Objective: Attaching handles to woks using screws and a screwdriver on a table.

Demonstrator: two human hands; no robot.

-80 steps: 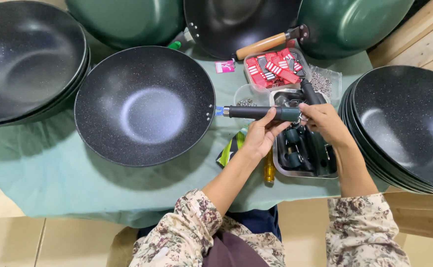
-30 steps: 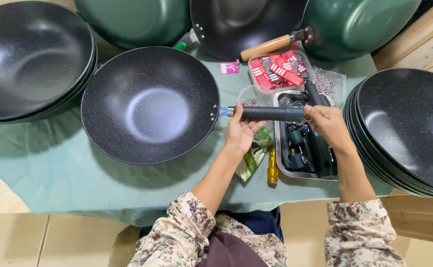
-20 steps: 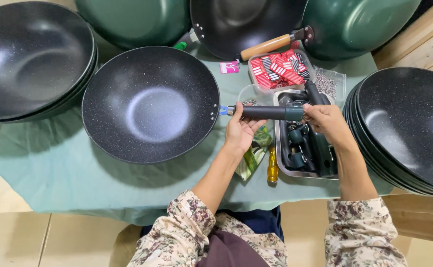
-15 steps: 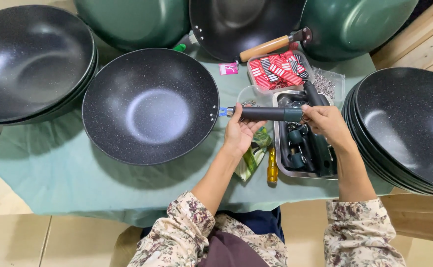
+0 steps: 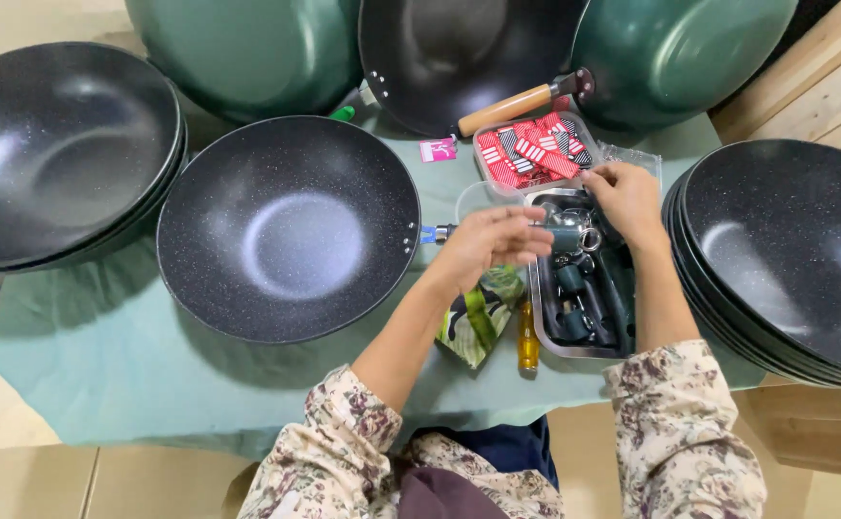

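A black speckled wok lies open side up on the green cloth in front of me. A dark handle runs out from its right rim over a blue bracket. My left hand is closed around this handle near the wok. My right hand is off the handle, hovering over the far end of the metal tray of dark handles, next to the clear box of red tags. Its fingers are curled downward, and whether they hold anything is hidden.
Stacks of black woks sit at the left and right. Green woks and a wooden-handled wok lean at the back. A yellow screwdriver and a green printed packet lie beside the tray.
My right hand has let go of the handle's end and moved up toward the tag box. My left hand has shifted further along the handle. The wok has stayed put.
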